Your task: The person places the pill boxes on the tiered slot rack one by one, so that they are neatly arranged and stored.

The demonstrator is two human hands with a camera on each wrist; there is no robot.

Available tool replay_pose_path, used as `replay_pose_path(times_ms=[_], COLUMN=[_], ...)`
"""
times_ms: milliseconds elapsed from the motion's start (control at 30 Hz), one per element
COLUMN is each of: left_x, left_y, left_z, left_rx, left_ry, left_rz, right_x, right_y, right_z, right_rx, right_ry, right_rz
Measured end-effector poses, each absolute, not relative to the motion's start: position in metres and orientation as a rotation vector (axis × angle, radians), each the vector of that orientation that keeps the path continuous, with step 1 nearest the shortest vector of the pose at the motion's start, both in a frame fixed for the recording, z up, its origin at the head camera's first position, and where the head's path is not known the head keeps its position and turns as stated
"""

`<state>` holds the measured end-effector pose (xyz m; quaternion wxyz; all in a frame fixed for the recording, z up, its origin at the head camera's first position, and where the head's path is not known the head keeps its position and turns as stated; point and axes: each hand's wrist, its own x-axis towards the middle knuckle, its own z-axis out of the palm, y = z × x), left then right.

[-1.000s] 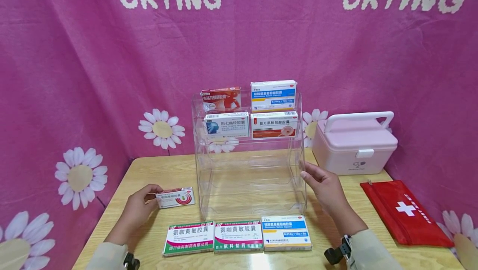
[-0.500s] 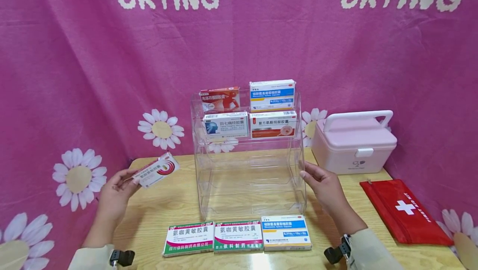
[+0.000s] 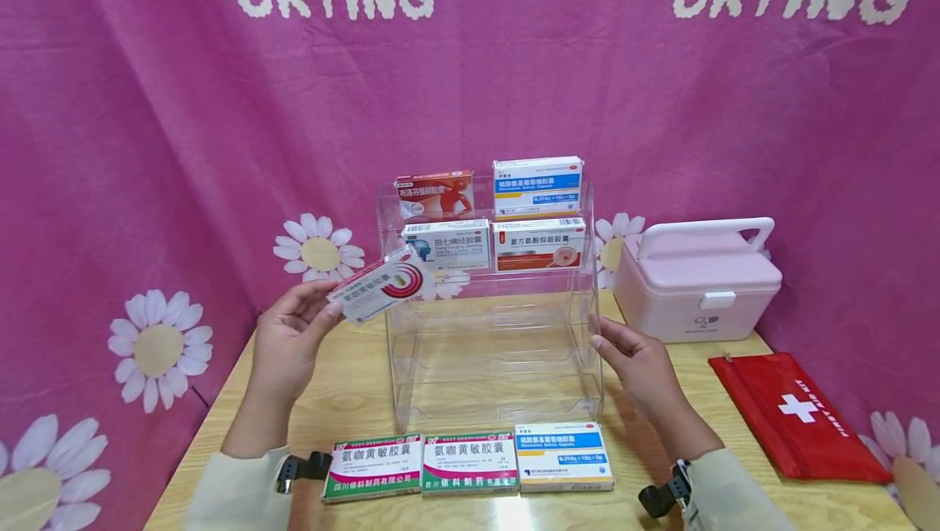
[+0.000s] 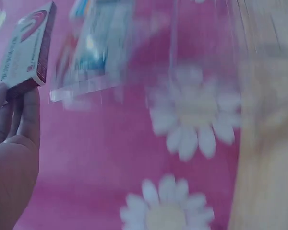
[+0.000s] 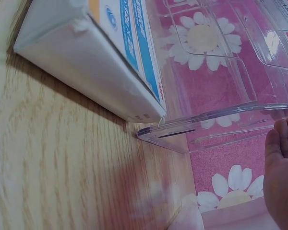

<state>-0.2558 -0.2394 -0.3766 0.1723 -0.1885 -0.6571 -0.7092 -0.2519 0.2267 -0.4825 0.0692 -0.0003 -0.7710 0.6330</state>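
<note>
My left hand (image 3: 290, 335) pinches a white medicine box (image 3: 382, 282) with red rings by its left end. The box is raised and tilted, overlapping the left edge of a clear tiered display rack (image 3: 499, 351). Seen from the left wrist, thumb and fingers grip the same medicine box (image 4: 26, 50). My right hand (image 3: 642, 368) touches the rack's right side, its fingers fairly straight in the right wrist view. Two medicine boxes stand on the top tier: a red one (image 3: 435, 196) and a blue-and-white one (image 3: 538, 188). Below them are a grey-white box (image 3: 458, 245) and a red-and-white one (image 3: 539, 247).
Two green-and-pink medicine boxes (image 3: 373, 467) (image 3: 470, 464) and a blue-and-white one (image 3: 564, 457) lie in a row before the rack. A pink lidded case (image 3: 698, 294) and a red first aid pouch (image 3: 800, 417) sit right. A pink curtain (image 3: 470, 90) hangs behind.
My left hand has lifted the ringed medicine box off the table and brought it up and right to the rack's left edge, tilting it. The right hand stays at the rack's side.
</note>
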Motion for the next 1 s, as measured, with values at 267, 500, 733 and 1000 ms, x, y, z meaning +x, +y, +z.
replay_pose_path(times_ms=[267, 500, 733, 1000], left_x=[-0.265, -0.286, -0.298, -0.306], left_y=[-0.163, -0.117, -0.089, -0.071], left_z=[-0.364, -0.373, -0.38, -0.386], left_rx=[-0.521, -0.52, -0.557, -0.574], left_ry=[-2.336, -2.442, -2.5, -2.577], left_rz=[-1.55, -1.376, -1.288, -1.357], right_x=[-0.251, -0.251, -0.251, -0.25], right_y=[0.227, 0.226, 0.226, 0.225], right_z=[-0.483, -0.482, -0.483, -0.482], right_rx=[-0.014, -0.031, -0.022, -0.04], right_ry=[-2.317, -2.322, -2.327, -2.387], right_rz=[1.917, 1.924, 1.924, 1.842])
